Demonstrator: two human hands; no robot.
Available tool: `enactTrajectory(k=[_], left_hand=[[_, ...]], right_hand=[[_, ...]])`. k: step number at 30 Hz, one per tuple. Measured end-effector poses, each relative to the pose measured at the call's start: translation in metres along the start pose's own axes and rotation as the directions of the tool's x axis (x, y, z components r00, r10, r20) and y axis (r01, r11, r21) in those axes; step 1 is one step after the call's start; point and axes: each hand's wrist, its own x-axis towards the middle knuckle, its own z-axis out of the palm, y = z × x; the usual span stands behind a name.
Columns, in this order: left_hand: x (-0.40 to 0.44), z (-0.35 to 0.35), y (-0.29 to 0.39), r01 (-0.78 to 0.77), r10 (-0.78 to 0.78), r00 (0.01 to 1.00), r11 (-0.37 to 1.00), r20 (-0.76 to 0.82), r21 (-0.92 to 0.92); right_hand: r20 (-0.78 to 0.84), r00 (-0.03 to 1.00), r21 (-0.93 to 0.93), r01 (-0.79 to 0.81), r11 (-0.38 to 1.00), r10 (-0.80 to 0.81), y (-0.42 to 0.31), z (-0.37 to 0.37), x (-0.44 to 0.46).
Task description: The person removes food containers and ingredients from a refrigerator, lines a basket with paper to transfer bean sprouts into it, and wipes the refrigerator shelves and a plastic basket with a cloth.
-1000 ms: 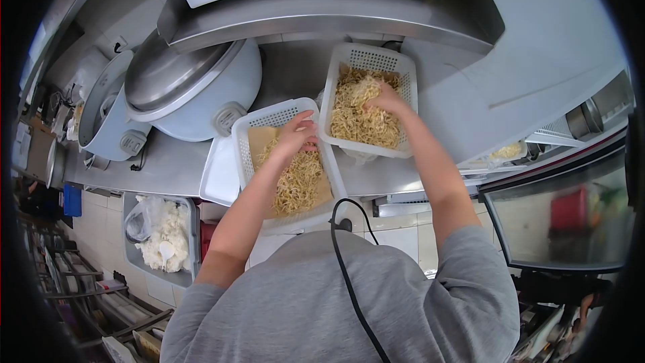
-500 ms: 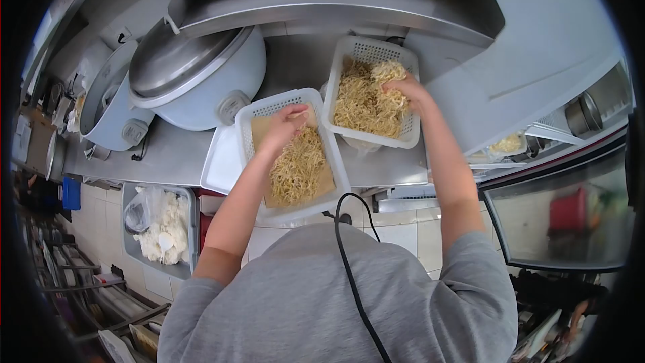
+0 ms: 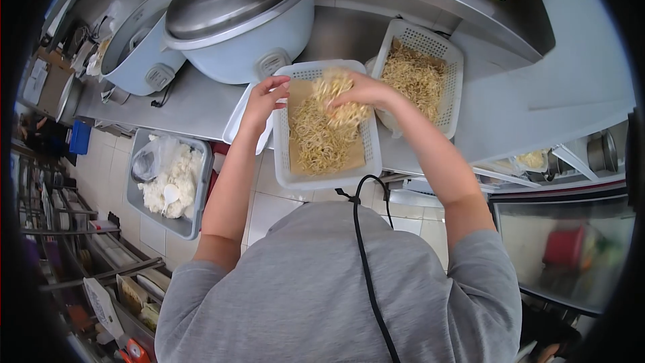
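Above the near white plastic basket [image 3: 373, 154], my right hand [image 3: 366, 89] grips a clump of bean sprouts [image 3: 338, 104], slightly blurred. The basket is lined with brown paper [image 3: 299, 94], and a heap of loose bean sprouts [image 3: 319, 144] lies on it. At the basket's left rim is my left hand [image 3: 263, 99], its fingers apart and slightly curled, with nothing in them. A second white basket [image 3: 457, 81] stands behind to the right, with more bean sprouts [image 3: 411, 84] inside.
A large rice cooker [image 3: 242, 33] with a metal lid stands on the steel counter [image 3: 201, 115], another pot [image 3: 138, 47] to its left. Below at left is a grey tub [image 3: 191, 228] of white food. A black cable [image 3: 366, 249] hangs over my shirt. Steel shelving [image 3: 416, 0] overhangs the back.
My right hand has carried a clump of sprouts from the far basket leftward over the near one. My left hand has moved off the sprouts to the left rim. The camera view has shifted.
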Motion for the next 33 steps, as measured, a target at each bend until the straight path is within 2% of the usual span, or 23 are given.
enactTrajectory(k=[1,3,4,6,7,9,10,12,13,16,17,18,20,22,23,24,26,27,28,29,30,32,33], left_hand=[[-0.002,-0.003,-0.005,0.015,-0.015,1.0,1.0,0.0,0.008],[-0.005,-0.006,-0.013,0.03,-0.03,1.0,0.999,0.001,0.018],[-0.006,-0.007,-0.017,0.041,-0.041,0.999,0.998,-0.001,0.042],[-0.007,-0.004,-0.021,0.047,-0.047,0.999,0.997,0.006,0.065],[-0.008,0.0,-0.023,0.036,-0.035,0.999,0.997,-0.017,0.063],[-0.004,0.008,-0.029,0.006,-0.003,0.999,0.998,-0.039,0.06],[-0.003,0.012,-0.031,-0.003,0.005,1.0,0.998,-0.027,0.058],[0.004,0.021,-0.035,-0.039,0.038,0.999,0.988,0.006,0.152],[0.008,0.028,-0.038,-0.064,0.064,0.998,0.979,0.005,0.196],[0.011,0.068,-0.029,-0.209,0.196,0.978,0.926,0.072,0.313],[0.016,0.084,-0.027,-0.346,0.32,0.938,0.865,0.132,0.363],[0.021,0.101,-0.025,-0.475,0.434,0.88,0.782,0.196,0.403],[0.022,0.133,-0.004,-0.619,0.519,0.785,0.656,0.338,0.431],[0.029,0.159,-0.003,-0.67,0.526,0.743,0.575,0.415,0.471],[0.033,0.167,-0.006,-0.709,0.512,0.705,0.494,0.49,0.503],[0.035,0.17,-0.011,-0.715,0.512,0.7,0.491,0.499,0.499],[0.04,0.176,-0.021,-0.696,0.471,0.717,0.453,0.514,0.557],[0.04,0.177,-0.021,-0.7,0.47,0.714,0.453,0.52,0.552],[0.039,0.177,-0.021,-0.694,0.463,0.72,0.472,0.517,0.544],[0.039,0.177,-0.021,-0.688,0.458,0.726,0.49,0.513,0.536],[0.038,0.177,-0.021,-0.687,0.457,0.726,0.493,0.513,0.534],[0.038,0.174,-0.021,-0.678,0.446,0.733,0.536,0.514,0.503],[0.039,0.174,-0.021,-0.678,0.444,0.733,0.535,0.515,0.503]], right_hand=[[0.006,1.0,0.002,0.002,1.0,-0.002,0.001,0.003,0.002],[0.151,0.972,-0.286,-0.129,0.95,0.178,-0.024,0.003,-0.008],[0.149,0.973,-0.285,-0.129,0.95,0.177,-0.021,0.001,-0.001],[0.067,0.98,-0.473,-0.134,0.871,0.187,-0.02,-0.011,0.015],[0.059,0.98,-0.474,-0.14,0.869,0.189,-0.016,-0.015,0.015],[0.125,0.991,-0.48,0.025,0.877,0.04,-0.02,-0.03,0.007],[0.111,0.993,-0.485,0.016,0.874,0.043,-0.021,-0.041,0.002],[0.089,0.994,-0.42,0.095,0.903,-0.063,-0.021,-0.073,-0.011],[0.023,0.999,-0.249,0.034,0.968,-0.029,0.005,-0.099,-0.007],[-0.374,0.915,-0.158,-0.224,0.962,0.151,0.075,-0.169,-0.014],[-0.474,0.856,-0.142,-0.308,0.941,0.208,0.107,-0.187,-0.01],[-0.484,0.852,-0.145,-0.303,0.942,0.2,0.136,-0.195,-0.005],[-0.52,0.819,-0.159,-0.371,0.915,0.242,0.175,-0.205,-0.001],[-0.549,0.828,-0.535,-0.456,0.711,0.118,0.174,-0.184,-0.001],[-0.533,0.822,-0.538,-0.514,0.668,0.202,0.167,-0.166,0.0],[-0.517,0.806,-0.54,-0.569,0.621,0.289,0.155,-0.147,-0.002],[-0.381,0.891,-0.693,-0.452,0.562,0.247,0.136,-0.118,-0.016],[-0.386,0.888,-0.689,-0.458,0.561,0.251,0.119,-0.115,-0.03],[-0.144,0.948,-0.7,-0.301,0.648,0.284,0.098,-0.113,-0.045],[0.107,0.952,-0.665,-0.144,0.733,0.285,0.087,-0.114,-0.052],[0.108,0.952,-0.665,-0.146,0.732,0.288,0.09,-0.123,-0.045],[0.057,0.846,-0.357,-0.479,0.802,0.531,0.095,-0.157,-0.019],[0.058,0.845,-0.355,-0.48,0.802,0.531,0.103,-0.167,-0.007]])
